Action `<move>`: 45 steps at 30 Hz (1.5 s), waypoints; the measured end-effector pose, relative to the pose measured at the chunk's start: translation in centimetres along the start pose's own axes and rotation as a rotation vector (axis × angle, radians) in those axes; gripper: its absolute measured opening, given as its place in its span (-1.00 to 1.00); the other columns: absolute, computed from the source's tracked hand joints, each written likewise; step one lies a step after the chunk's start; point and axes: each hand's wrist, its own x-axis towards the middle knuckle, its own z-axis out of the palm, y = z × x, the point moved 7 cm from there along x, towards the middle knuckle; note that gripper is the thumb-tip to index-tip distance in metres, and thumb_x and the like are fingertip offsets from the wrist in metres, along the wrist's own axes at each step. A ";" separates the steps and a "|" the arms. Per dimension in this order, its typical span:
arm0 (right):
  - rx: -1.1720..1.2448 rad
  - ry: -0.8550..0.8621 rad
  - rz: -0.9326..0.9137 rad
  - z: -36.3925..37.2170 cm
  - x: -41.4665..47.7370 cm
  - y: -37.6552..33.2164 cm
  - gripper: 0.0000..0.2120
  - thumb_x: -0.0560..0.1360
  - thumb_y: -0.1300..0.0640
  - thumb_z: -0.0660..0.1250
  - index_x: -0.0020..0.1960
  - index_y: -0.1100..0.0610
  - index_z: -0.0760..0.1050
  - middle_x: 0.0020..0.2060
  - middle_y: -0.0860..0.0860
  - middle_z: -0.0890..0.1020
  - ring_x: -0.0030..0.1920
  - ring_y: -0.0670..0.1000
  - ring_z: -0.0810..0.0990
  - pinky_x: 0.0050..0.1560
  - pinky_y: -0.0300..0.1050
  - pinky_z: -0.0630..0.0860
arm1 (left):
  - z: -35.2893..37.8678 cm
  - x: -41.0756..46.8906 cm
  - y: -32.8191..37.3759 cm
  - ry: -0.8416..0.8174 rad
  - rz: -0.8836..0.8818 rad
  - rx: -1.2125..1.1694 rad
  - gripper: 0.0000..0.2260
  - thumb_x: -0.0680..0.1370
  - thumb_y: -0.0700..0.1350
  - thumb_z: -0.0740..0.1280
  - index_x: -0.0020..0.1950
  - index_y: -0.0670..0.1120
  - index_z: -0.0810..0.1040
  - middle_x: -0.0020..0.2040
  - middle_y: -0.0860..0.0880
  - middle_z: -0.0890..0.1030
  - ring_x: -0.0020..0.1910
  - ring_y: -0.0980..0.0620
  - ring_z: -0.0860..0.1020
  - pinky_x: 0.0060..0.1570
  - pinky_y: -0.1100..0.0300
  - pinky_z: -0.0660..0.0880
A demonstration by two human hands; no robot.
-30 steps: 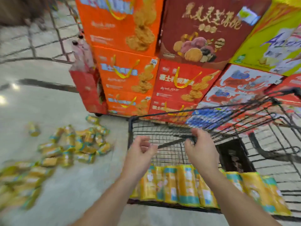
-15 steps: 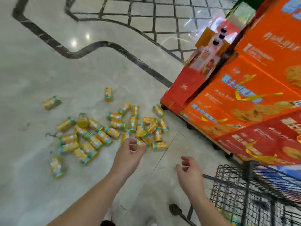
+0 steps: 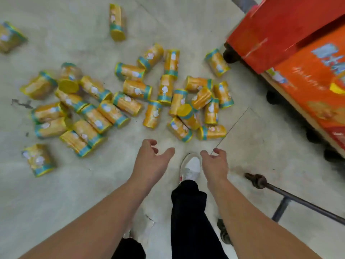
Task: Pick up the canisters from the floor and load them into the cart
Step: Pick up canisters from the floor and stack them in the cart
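Yellow canisters (image 3: 130, 103) with teal bands lie scattered over the pale stone floor (image 3: 168, 25) ahead of you, most of them on their sides in a loose heap, several touching or leaning on one another. One lies apart at the top of the view (image 3: 116, 21), another at the far left edge (image 3: 10, 36), and one alone at the lower left (image 3: 38, 159). Your left hand (image 3: 149, 163) reaches forward and down, its grip open, fingers spread and curled, holding nothing; it is near the closest canisters but not touching any. Your right hand (image 3: 214, 165) is out beside it, grip also open and empty, thumb and fingers loosely curved. Between the two hands you can see your white shoe (image 3: 190, 167) on the floor, with a dark trouser leg (image 3: 188, 212) above it. The nearest canisters (image 3: 180, 129) lie just beyond your fingertips. To the right stand red and orange boxes (image 3: 298, 58) on a low wheeled base, one canister (image 3: 217, 62) lying close to its corner. At the lower right only a dark metal bar of the cart (image 3: 298, 200) shows, with a wheel (image 3: 225, 232) partly hidden behind your right forearm; the basket itself is out of view. The whole scene is slightly blurred.
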 end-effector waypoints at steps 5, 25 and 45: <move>0.058 0.036 0.043 4.2 12.9 1.8 -0.39 0.49 -0.03 0.40 0.43 0.13 0.26 0.24 0.12 0.54 0.23 0.15 0.53 0.20 -0.02 0.46 | 8.6 11.3 -2.3 -0.006 -0.087 -0.017 -0.41 0.43 0.09 0.45 0.37 -0.05 0.31 0.19 -0.06 0.47 0.05 -0.09 0.55 0.01 0.04 0.53; 0.593 0.112 0.405 7.1 24.5 7.7 -0.23 0.29 0.03 0.58 0.36 0.04 0.22 0.10 0.04 0.56 -0.06 0.05 0.62 0.02 0.08 0.63 | 18.5 23.6 -8.8 0.229 -0.294 -0.359 -0.48 0.38 -0.02 0.53 0.28 -0.07 0.46 0.14 -0.04 0.61 -0.02 0.06 0.63 -0.14 0.01 0.62; 0.553 0.162 -0.397 -22.0 -23.0 -5.1 -0.22 0.20 -0.02 0.53 0.32 -0.33 0.28 0.21 -0.10 0.55 0.12 -0.11 0.61 0.10 0.03 0.62 | 2.9 -24.3 15.6 -0.231 0.581 0.100 -0.44 0.31 -0.02 0.58 0.23 0.13 0.44 0.03 0.18 0.60 -0.04 0.16 0.63 -0.12 0.12 0.61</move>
